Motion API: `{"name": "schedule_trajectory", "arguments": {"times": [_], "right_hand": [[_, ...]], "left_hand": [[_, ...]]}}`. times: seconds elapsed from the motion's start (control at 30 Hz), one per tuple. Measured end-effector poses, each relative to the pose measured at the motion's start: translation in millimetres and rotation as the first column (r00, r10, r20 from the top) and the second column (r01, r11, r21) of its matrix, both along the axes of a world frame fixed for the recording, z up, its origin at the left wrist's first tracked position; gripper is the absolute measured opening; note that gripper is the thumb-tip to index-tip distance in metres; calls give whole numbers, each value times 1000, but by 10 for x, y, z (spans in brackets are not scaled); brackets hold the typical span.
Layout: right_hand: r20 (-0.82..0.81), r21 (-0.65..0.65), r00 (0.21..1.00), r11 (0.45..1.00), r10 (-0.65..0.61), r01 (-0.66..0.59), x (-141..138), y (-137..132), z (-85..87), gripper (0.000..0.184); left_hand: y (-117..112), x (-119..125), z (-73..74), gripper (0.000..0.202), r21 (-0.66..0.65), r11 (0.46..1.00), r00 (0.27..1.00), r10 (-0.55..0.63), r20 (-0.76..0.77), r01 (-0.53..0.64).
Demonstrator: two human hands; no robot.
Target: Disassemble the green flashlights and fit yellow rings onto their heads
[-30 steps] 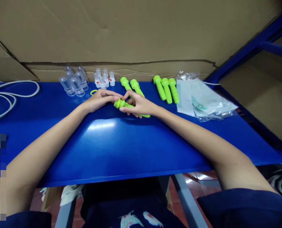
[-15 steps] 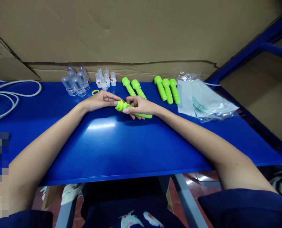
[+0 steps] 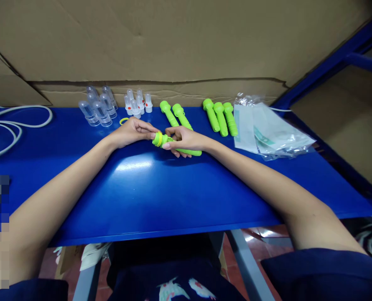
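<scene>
My right hand is wrapped round a bright green flashlight body, holding it almost level above the blue table. Its threaded end points left and carries a yellow ring. The fingertips of my left hand are pinched together at that ring, against the end of the body. Just behind my left hand lies a loose yellow ring, partly covered by the hand. Part of the flashlight body is hidden by my right fingers.
Along the back of the blue table stand several clear plastic tubes and small white-based clear caps. Further right lie more green flashlight bodies and clear plastic bags. A white cable loops at the left. Cardboard rises behind.
</scene>
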State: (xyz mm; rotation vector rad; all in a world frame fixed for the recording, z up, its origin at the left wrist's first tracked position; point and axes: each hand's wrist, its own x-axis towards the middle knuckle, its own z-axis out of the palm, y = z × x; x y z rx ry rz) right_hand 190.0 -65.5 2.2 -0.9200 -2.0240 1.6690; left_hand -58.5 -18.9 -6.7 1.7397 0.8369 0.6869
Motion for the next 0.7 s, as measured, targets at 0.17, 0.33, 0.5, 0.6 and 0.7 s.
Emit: {"name": "schedule_trajectory", "arguments": {"times": [0.17,0.33,0.5,0.6,0.7], "right_hand": [[7,0,1000,1000,-11,11,-1,-7,7,61],[13,4,1000,1000,-28,28,-7,-2,3,59],[15,2,999,1000,-28,28,-9,-2,6,58],[10,0,1000,1000,-28,28,-6,-5,6,55],[6,0,999,999,-34,34,-3,-9,7,54]], "left_hand": [[-19,25,-23,35,-22,998,998,55,14,-54],[-16,38,-45,34,-14,996,995,93,32,-93],[-19,39,-33,35,8,991,991,134,27,-134],[-29,44,-19,38,9,990,990,141,25,-142],[-34,49,-11,40,3,991,991,134,23,-134]]}}
